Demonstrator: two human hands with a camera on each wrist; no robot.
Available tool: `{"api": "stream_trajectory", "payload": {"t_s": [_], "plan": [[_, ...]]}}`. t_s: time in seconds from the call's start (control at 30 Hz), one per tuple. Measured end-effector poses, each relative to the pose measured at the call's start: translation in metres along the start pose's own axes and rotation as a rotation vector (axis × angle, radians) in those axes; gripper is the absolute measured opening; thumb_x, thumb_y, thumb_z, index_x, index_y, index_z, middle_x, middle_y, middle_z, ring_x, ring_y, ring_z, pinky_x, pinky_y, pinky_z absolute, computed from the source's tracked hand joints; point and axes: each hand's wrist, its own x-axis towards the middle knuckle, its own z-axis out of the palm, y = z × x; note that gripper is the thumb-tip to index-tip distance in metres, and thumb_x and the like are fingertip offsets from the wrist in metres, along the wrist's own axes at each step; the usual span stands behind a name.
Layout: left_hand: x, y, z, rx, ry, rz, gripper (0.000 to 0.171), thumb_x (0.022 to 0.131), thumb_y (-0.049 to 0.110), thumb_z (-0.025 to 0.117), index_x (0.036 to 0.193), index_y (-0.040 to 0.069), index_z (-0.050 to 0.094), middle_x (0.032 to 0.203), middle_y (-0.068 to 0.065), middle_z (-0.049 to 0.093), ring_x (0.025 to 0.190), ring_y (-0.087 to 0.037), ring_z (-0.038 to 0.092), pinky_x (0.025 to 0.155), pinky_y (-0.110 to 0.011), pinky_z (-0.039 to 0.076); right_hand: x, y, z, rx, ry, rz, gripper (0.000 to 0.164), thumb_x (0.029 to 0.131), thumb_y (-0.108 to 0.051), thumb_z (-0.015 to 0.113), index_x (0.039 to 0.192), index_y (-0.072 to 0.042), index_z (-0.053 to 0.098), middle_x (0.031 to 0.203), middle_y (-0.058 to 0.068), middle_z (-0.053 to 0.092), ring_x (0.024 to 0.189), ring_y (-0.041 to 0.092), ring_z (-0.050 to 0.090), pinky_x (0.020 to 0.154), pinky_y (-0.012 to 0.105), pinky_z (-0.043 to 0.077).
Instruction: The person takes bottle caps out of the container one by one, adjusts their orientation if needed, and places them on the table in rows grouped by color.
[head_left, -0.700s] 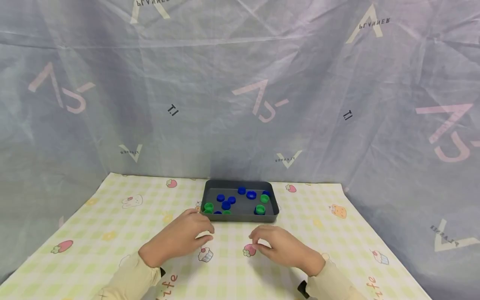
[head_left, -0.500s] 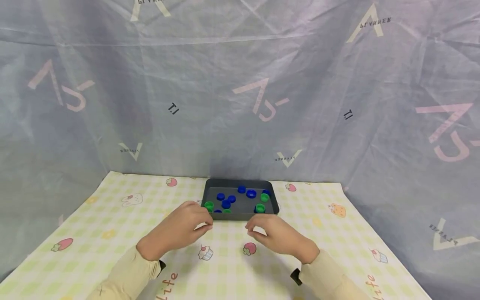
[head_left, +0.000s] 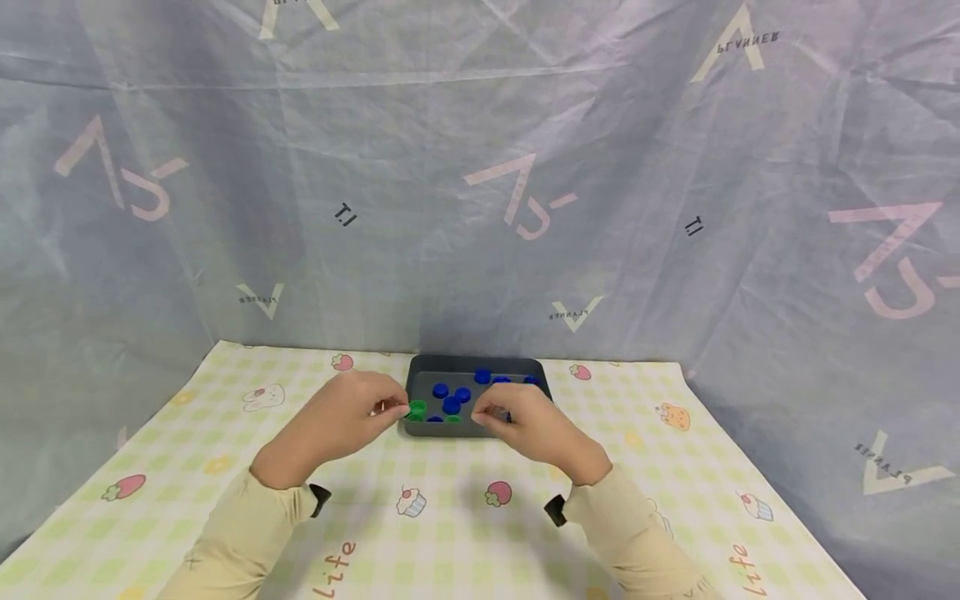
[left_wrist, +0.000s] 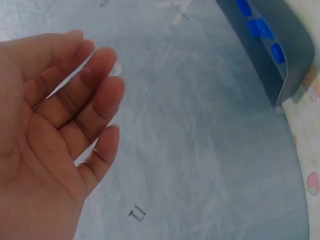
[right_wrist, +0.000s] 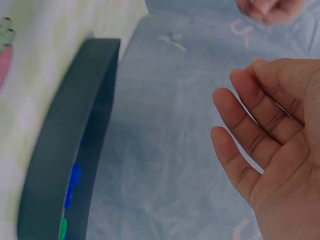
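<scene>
Head view, left of centre: a pale sleeve [head_left: 228, 533] ends at the left hand [head_left: 337, 425], its fingers loosely bent and empty, thumb tip close to the index finger; the left wrist view shows it apart from the tray [head_left: 450, 430]. That dark grey tray sits at the centre, on a checked tablecloth [head_left: 427, 550], with a green cap [head_left: 417, 407] in its lower-left corner and blue caps [head_left: 451, 405] scattered across its floor. Farther right, the right hand [head_left: 528, 423], also empty and loosely bent, hides the tray's lower-right part.
</scene>
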Motion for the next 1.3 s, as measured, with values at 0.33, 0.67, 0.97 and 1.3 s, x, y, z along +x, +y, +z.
{"api": "stream_trajectory", "payload": {"t_s": [0.33,0.67,0.97,1.3], "plan": [[-0.006,-0.006,-0.013,-0.047,0.033,-0.051,0.010,0.089,0.014,0.076,0.086,0.023,0.073,0.078,0.019,0.063,0.072,0.000,0.057,0.109,-0.063,0.032,-0.008,0.031,-0.012,-0.070,0.224,0.150,0.008,0.096,-0.014,0.068,0.101,-0.019,0.072,0.095,-0.009,0.067,0.081,0.005,0.062,0.074,0.028,0.055],[-0.008,-0.005,-0.006,-0.023,0.023,-0.063,0.007,0.088,0.015,0.077,0.085,0.021,0.074,0.076,0.020,0.062,0.070,0.001,0.055,0.110,-0.065,0.027,-0.018,0.060,-0.006,-0.130,0.367,0.261,0.004,0.096,-0.013,0.067,0.096,-0.014,0.071,0.086,-0.005,0.064,0.076,0.008,0.057,0.068,0.029,0.053],[-0.008,-0.009,0.002,0.064,-0.007,-0.109,0.005,0.090,0.023,0.074,0.086,0.021,0.074,0.075,0.018,0.061,0.064,0.002,0.051,0.077,-0.036,0.052,-0.024,0.078,0.005,-0.161,0.271,0.376,0.007,0.096,-0.014,0.067,0.100,-0.012,0.071,0.094,-0.002,0.065,0.083,0.013,0.062,0.074,0.035,0.053],[-0.006,-0.007,0.003,0.063,-0.032,-0.143,0.005,0.091,0.024,0.073,0.087,0.021,0.074,0.075,0.017,0.063,0.065,0.001,0.052,0.065,-0.027,0.048,-0.031,0.097,0.023,-0.150,0.183,0.429,0.009,0.094,-0.012,0.068,0.100,-0.009,0.073,0.096,0.000,0.066,0.086,0.017,0.064,0.076,0.037,0.054]]}}
